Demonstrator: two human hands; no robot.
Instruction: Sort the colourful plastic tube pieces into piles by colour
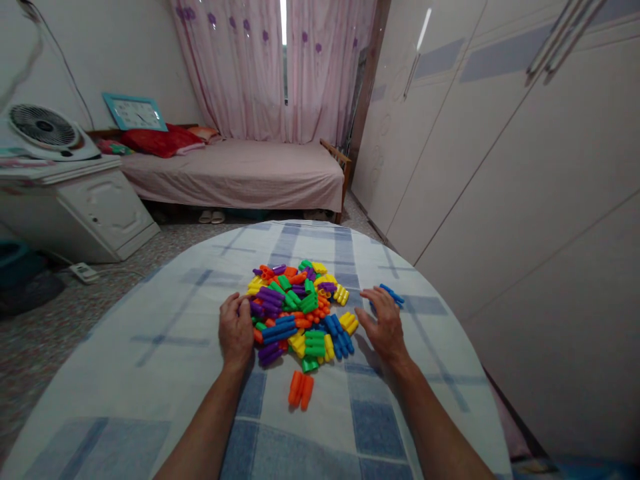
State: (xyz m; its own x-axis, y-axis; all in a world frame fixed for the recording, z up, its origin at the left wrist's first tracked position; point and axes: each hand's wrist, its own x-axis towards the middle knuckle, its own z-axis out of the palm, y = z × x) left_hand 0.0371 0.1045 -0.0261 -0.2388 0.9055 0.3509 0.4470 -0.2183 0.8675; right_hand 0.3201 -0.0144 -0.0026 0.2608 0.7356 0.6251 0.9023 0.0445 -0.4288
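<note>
Two bare hands rest on either side of a heap of plastic pieces in orange, green, yellow, purple and blue, in the middle of a round table with a checked tablecloth. The left hand lies at the heap's left edge with its back showing; its thumb is just beside a purple piece, but whether they touch is hard to make out. Its other fingers are partly hidden, so I cannot tell whether it grips anything. The right hand is open, fingers apart and nothing visible in its grasp, near a yellow piece on the heap's right side. Beyond it lies a blue piece, partly covered by the fingers. An orange piece lies apart, on the near side of the heap. Pieces overlap so much that the lower ones are mostly hidden and cannot be counted. Both forearms are cut off at the near edge. At the far side stands a bed; the space under it is too dark to read clearly. On the right, a wardrobe is cut off.
</note>
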